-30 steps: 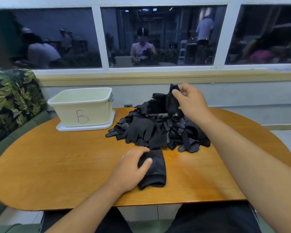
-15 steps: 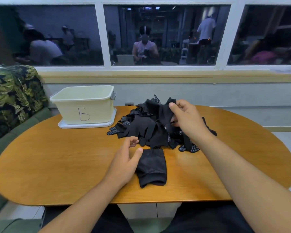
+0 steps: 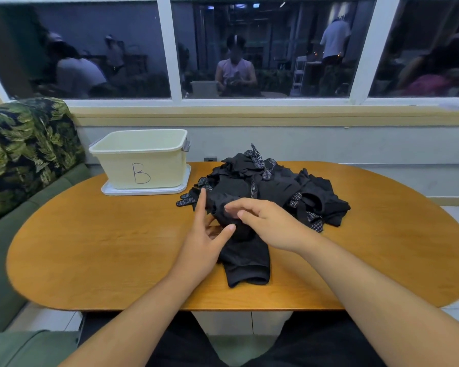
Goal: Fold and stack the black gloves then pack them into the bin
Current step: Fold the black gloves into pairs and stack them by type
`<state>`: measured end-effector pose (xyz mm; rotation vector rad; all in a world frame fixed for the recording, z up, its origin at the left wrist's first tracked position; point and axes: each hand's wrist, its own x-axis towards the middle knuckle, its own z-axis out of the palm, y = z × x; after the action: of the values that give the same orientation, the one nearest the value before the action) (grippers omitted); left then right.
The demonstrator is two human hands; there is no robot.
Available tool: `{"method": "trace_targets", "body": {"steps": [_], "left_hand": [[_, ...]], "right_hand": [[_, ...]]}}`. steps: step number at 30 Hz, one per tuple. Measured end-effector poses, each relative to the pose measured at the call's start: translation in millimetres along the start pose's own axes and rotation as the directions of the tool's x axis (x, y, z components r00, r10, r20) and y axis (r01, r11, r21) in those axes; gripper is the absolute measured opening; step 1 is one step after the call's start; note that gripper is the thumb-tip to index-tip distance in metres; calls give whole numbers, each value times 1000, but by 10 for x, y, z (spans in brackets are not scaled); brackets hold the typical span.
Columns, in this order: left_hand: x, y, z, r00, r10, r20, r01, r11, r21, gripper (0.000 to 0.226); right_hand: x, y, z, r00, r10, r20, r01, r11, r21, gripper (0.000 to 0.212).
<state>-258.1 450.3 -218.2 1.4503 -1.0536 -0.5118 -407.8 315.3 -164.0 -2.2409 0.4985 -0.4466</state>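
Centrally, on the oval, orange-brown wooden table [image 3: 90, 247], a flat folded black fabric glove [image 3: 247, 263] is seen lying near the front edge, its cuff turned toward the person. Just behind it, a loose heap of black fabric gloves with white-dotted palms [image 3: 284, 189] is piled on the middle of the table. A further black glove [image 3: 223, 210] is found at the near edge of that heap, between the two hands and above the far end of the folded one. The left hand [image 3: 202, 242] is held wide, with the index finger [image 3: 202, 202] straight and pointing away and the thumb [image 3: 229, 229] stretched out against the black fabric. The right hand [image 3: 270, 226] is reached in from the right over the same glove, its fingers extended leftward and loosely bent; whether the fabric is pinched by them cannot be told, as the fingertips are blurred. The cream rectangular plastic bin marked with a handwritten "B" [image 3: 164, 168] is set at the back left of the table on a white flat lid [image 3: 143, 191], just beside the heap. A green sofa [image 3: 0, 260] with a leaf-print back cushion [image 3: 24, 144] is placed to the left, and a dark window with white frames [image 3: 276, 49] is seen behind.
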Motion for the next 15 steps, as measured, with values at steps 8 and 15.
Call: {"method": "trace_targets", "body": {"steps": [8, 15], "left_hand": [[38, -82, -48, 1000, 23, -22, -17, 973, 231, 43], [23, -48, -52, 1000, 19, -19, -16, 988, 155, 41]], "right_hand": [[11, 281, -375, 957, -111, -267, -71, 806, -588, 76], [112, 629, -432, 977, -213, -23, 67, 405, -912, 79]]}}
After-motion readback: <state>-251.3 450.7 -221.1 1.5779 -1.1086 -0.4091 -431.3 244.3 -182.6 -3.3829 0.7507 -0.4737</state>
